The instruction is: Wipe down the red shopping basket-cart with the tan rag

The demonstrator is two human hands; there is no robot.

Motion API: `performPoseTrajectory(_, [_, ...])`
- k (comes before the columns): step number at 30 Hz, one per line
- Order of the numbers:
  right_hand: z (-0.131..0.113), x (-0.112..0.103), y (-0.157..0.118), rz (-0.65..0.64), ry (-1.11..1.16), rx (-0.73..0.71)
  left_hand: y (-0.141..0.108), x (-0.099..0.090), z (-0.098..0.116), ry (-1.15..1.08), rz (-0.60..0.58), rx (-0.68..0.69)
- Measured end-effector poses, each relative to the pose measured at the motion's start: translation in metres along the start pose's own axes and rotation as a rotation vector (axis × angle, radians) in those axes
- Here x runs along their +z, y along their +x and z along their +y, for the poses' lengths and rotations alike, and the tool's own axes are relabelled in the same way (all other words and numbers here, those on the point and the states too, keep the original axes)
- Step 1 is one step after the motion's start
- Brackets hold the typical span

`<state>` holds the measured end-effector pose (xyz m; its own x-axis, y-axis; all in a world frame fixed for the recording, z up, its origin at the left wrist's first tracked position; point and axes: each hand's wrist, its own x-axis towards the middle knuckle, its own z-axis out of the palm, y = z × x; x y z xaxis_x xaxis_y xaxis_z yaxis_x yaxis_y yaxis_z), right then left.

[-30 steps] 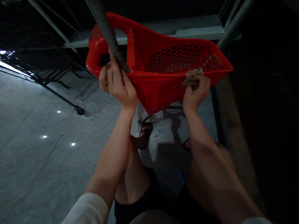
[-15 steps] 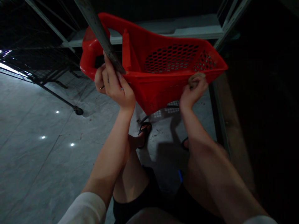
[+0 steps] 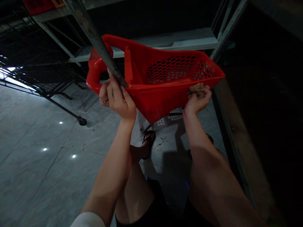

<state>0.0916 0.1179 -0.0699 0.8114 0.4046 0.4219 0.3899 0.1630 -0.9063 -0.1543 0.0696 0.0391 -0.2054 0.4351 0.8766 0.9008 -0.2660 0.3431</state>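
Left hand [image 3: 117, 97] clenched on the near rim of a red plastic shopping basket [image 3: 153, 107], right beside a grey metal pole [image 3: 94, 37] slanting down from the upper left. Right hand [image 3: 196, 101] grasping a bunched tan rag [image 3: 199, 90], pressed against the basket's outer wall near the right end. Basket held up and tilted at mid-frame, above the knees [image 3: 134, 176], in front of a white shelf [image 3: 180, 44]. Any grip on the pole itself: hard to tell in this dim light.

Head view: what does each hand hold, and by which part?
Left hand grips the red basket by its rim; right hand presses a rag on it.
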Motion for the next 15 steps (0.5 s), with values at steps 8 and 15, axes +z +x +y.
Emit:
performPoseTrajectory(8, [-0.027,-0.001,-0.026,0.004,-0.008,-0.016,-0.023,-0.007,0.027,0.109,-0.116,0.068])
performPoseTrajectory(15, [-0.051,-0.003,-0.073,-0.215,0.044,-0.091,-0.040,0.002,0.044,0.152,-0.160,0.215])
